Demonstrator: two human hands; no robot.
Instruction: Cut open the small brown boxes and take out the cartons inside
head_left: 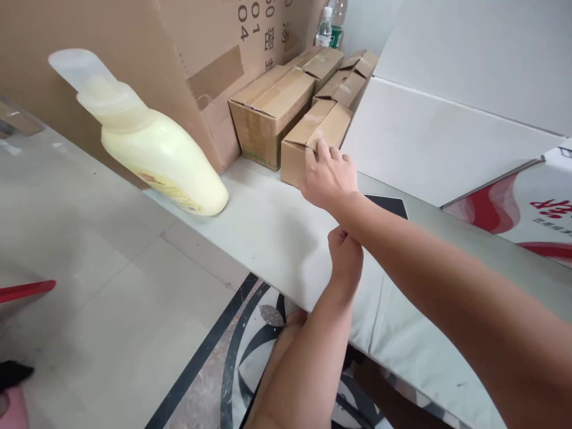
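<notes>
My right hand (330, 176) reaches over the front end of a small taped cardboard box (328, 122). Its fingers bend onto the top flap and near edge, gripping there. Beneath my right forearm, my left hand (346, 256) is curled closed above the pale surface; whatever it may hold is hidden. A dark flat rectangle with a light rim (388, 205) lies just right of my right wrist, partly covered by the arm. To the left, a pale yellow bottle with a translucent cap (165, 158) stands near the surface's edge.
More cardboard boxes (272, 98) sit in rows behind. A large printed carton (196, 65) rises at the left, and white panels (415, 131) at the right. Plastic bottles (325, 30) stand at the back. The pale bench (268, 220) drops to a tiled floor (134, 310).
</notes>
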